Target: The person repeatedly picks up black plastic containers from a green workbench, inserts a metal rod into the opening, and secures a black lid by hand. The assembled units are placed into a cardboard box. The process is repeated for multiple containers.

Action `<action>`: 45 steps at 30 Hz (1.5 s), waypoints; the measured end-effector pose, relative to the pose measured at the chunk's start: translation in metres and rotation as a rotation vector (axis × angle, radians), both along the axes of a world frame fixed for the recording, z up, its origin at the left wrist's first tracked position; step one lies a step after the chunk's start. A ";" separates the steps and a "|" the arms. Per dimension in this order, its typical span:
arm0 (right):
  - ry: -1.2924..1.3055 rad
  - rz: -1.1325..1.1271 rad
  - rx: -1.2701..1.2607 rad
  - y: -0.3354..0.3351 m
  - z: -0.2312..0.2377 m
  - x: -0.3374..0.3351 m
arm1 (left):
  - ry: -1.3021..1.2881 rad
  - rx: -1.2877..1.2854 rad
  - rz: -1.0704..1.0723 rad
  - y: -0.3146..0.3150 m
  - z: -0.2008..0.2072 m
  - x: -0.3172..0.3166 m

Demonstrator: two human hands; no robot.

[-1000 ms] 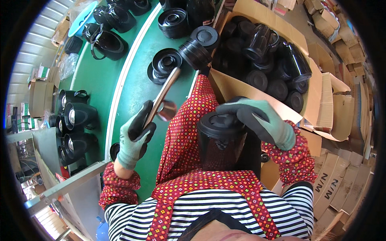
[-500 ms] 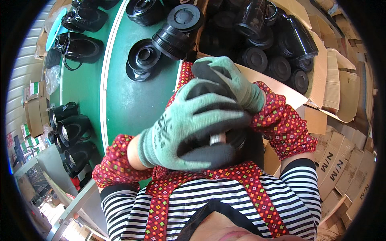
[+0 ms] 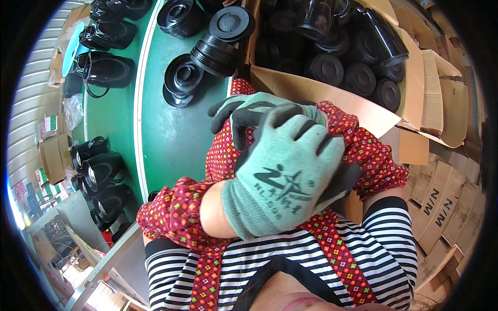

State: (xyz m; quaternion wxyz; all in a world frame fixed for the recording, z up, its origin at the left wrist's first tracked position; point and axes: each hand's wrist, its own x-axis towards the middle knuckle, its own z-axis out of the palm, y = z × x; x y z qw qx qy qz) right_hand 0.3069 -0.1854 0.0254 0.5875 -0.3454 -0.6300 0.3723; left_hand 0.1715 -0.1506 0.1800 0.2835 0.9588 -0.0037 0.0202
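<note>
My left hand (image 3: 284, 179), in a green glove with a dark palm, is bent over something held close to my chest. Just beyond it, my right hand (image 3: 259, 110) wears a matching glove, its fingers curled toward the left. Both hands overlap, and the thing between them is almost wholly hidden, so its kind cannot be made out. On the green table (image 3: 171, 135), nearest to my hands, are round black lids (image 3: 185, 75) and a leaning stack of black ring-shaped parts (image 3: 212, 54), topped by a flat disc (image 3: 232, 23).
At the far right an open cardboard box (image 3: 337, 96) holds black round lids (image 3: 360, 78) and black jugs (image 3: 381, 39). Black jugs (image 3: 109, 70) with handles stand along the table's left side, with more dark jugs (image 3: 104, 173) nearer me. Flattened cartons (image 3: 433, 194) are stacked at right.
My left hand has moved right and turned, its back now facing up. My right hand has shifted left and slightly nearer. The black thing with a shiny metal part, glimpsed earlier, is now covered.
</note>
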 end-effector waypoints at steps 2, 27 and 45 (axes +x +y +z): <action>0.051 0.106 -0.005 0.006 0.005 -0.001 | -0.056 -0.025 0.004 -0.004 -0.002 0.002; -0.654 -0.032 -0.134 -0.017 0.048 0.014 | -0.011 -0.730 0.089 0.055 0.044 -0.055; -0.505 -0.323 -0.140 -0.022 0.028 -0.017 | 0.711 -0.096 0.392 0.041 0.033 -0.027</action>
